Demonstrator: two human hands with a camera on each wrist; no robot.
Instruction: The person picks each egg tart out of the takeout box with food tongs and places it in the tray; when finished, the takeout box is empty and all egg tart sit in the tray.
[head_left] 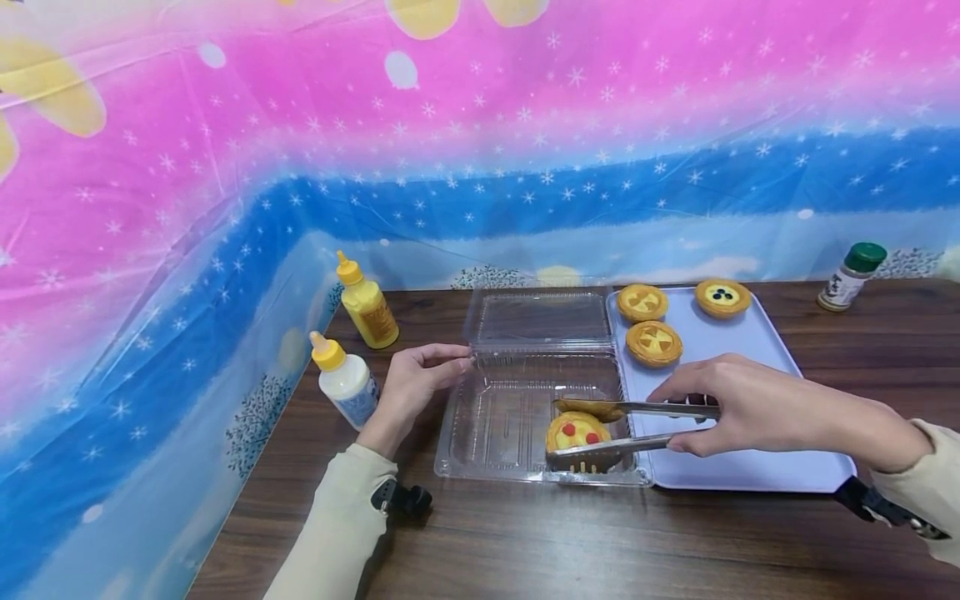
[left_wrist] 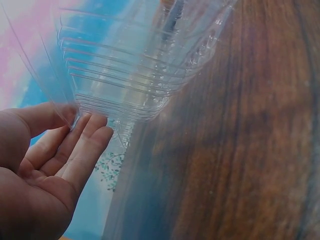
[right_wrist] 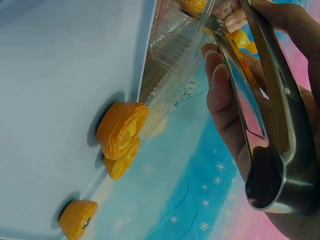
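My right hand (head_left: 738,408) grips metal tongs (right_wrist: 280,100), whose two arms lie on either side of an egg tart with red dots (head_left: 576,432). That tart is inside the near right part of a clear plastic clamshell container (head_left: 495,433), its lid (head_left: 540,318) folded back. At the container's left back corner, my left hand (head_left: 416,379) pinches the rim between thumb and fingers, as the left wrist view (left_wrist: 70,150) shows. A pale tray (head_left: 735,462) adjoins the container on the right and bears two tarts with star-like tops (head_left: 654,343) and one with dark berries (head_left: 722,296).
Left of the container stand a yellow squeeze bottle (head_left: 369,312) and a white bottle with a yellow cap (head_left: 348,387). A green-capped shaker (head_left: 851,279) is at the back right. A patterned cloth (head_left: 480,125) hangs behind the wooden table (head_left: 525,542).
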